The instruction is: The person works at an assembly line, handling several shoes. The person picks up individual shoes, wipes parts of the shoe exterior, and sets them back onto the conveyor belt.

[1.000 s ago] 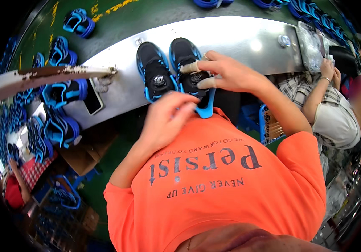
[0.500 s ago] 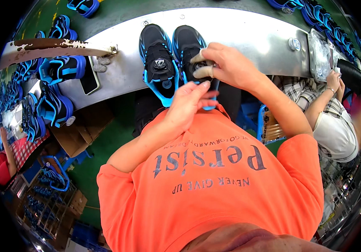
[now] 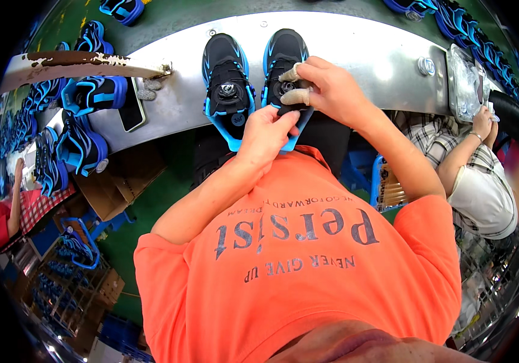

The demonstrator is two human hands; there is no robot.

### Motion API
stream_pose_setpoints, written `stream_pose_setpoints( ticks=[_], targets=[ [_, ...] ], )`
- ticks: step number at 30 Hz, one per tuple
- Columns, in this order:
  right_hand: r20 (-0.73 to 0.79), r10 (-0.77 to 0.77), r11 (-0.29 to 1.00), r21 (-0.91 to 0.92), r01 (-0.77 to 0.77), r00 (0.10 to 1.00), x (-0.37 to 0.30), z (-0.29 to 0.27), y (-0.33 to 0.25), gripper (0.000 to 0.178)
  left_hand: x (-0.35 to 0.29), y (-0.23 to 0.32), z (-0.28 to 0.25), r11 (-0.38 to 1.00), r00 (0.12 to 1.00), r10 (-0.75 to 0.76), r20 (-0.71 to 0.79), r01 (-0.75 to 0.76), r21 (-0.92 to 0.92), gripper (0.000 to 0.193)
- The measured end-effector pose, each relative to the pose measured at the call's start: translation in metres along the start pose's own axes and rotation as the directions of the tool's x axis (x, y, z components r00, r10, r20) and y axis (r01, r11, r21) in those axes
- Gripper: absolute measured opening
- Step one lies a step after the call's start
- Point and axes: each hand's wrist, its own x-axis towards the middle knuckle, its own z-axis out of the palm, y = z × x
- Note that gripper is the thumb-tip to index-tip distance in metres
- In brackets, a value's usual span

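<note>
Two black sneakers with bright blue edging stand side by side on the metal bench, toes pointing away from me. The left shoe (image 3: 223,69) has a round lacing dial (image 3: 228,90) on its tongue, and no hand touches it. On the right shoe (image 3: 285,48), my right hand (image 3: 329,88), with pale covers on thumb and forefinger, grips around the dial (image 3: 286,88). My left hand (image 3: 264,134) pinches the same shoe at the tongue near its opening; its fingertips are partly hidden.
A curved metal bench (image 3: 356,36) bears a phone (image 3: 131,112), grey finger covers (image 3: 146,91), a loose dial (image 3: 425,65) and a plastic tray (image 3: 462,91). A rusty bar (image 3: 90,65) crosses at left. More shoes (image 3: 84,145) line the left; co-workers sit at both sides.
The right shoe has shifted slightly away and to the right, apart from the left one. My left hand has closed at its tongue, and my right fingers have come around its dial.
</note>
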Motion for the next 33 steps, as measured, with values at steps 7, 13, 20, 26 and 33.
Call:
stream_pose_setpoints(
  ticks=[7,13,20,26,33],
  targets=[
    [0.038,-0.036,0.995,0.091,0.032,0.999,0.003,0.005,-0.002,0.030,0.001,-0.006,-0.001,0.960,0.987,-0.073,0.144,0.109,-0.258,0.021],
    [0.050,-0.130,0.959,0.262,0.113,0.990,0.005,0.001,0.007,0.025,0.001,-0.005,0.000,0.973,0.986,-0.051,0.160,0.085,-0.214,0.023],
    [0.002,-0.020,0.993,0.116,0.019,1.000,0.000,0.007,-0.001,0.026,-0.003,-0.004,0.002,0.964,0.986,-0.051,0.161,0.091,-0.249,0.023],
    [0.058,-0.068,0.983,0.176,0.056,0.996,0.003,0.000,-0.001,0.028,-0.001,-0.004,0.002,0.966,0.991,-0.022,0.135,0.056,-0.253,0.023],
    [0.062,-0.125,0.968,0.226,0.108,0.990,0.005,-0.001,0.003,0.028,-0.001,-0.004,0.000,0.961,0.981,-0.062,0.186,0.109,-0.256,0.025]
  ],
)
